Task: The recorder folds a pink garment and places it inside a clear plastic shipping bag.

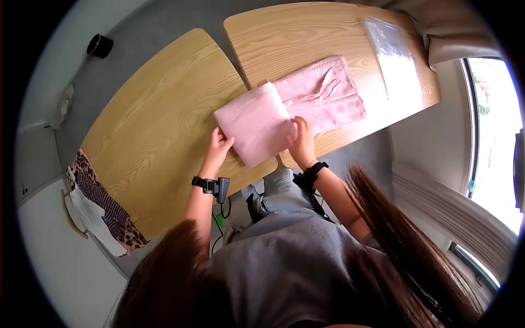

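A smooth, pale pink folded cloth [255,121], squared into a thick pad, lies across the gap between two wooden tables. My left hand [220,145] holds its near-left edge, the thumb on top and the other fingers partly hidden along the side. At the right edge, my right hand [301,138] is closed on the same cloth with bent fingers. Behind it and to the right, a second pink cloth [328,93] is spread flat with wrinkles and loose folds. The folded pad covers part of its left end.
The left table [158,120] and right table [273,33] meet at an angle. A clear plastic bag [392,60] lies at the far right. Patterned fabric [101,188] hangs by the left table's edge. A black bin [100,46] stands on the floor; a window [495,126] is at right.
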{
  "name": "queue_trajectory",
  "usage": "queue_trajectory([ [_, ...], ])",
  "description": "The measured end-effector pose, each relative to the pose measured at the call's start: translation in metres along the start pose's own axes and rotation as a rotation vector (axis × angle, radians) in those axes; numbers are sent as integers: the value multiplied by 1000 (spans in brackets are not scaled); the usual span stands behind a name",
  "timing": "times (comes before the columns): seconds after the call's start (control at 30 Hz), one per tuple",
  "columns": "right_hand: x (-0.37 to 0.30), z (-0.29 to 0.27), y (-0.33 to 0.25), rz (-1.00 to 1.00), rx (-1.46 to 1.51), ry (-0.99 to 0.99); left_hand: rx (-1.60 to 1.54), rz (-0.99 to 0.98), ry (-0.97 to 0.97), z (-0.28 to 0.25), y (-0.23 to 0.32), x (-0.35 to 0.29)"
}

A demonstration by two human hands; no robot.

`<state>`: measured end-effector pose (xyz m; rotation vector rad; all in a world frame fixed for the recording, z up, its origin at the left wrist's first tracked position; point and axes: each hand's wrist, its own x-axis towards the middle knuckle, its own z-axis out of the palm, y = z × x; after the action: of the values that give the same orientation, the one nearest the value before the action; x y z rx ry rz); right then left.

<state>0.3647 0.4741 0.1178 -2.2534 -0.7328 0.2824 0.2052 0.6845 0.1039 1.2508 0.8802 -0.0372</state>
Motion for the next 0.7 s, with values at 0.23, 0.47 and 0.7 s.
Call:
queue_trajectory([
  [0.23,47,-2,6,318,212,-422,293,199,261,-18,-14,-2],
  [0.47,31,6,-80,109,353,-675,-107,202,25,-73,16,-63],
  [0.7,-41,112,-181,53,360,-784,-425,-31,96,-122,0,-103],
])
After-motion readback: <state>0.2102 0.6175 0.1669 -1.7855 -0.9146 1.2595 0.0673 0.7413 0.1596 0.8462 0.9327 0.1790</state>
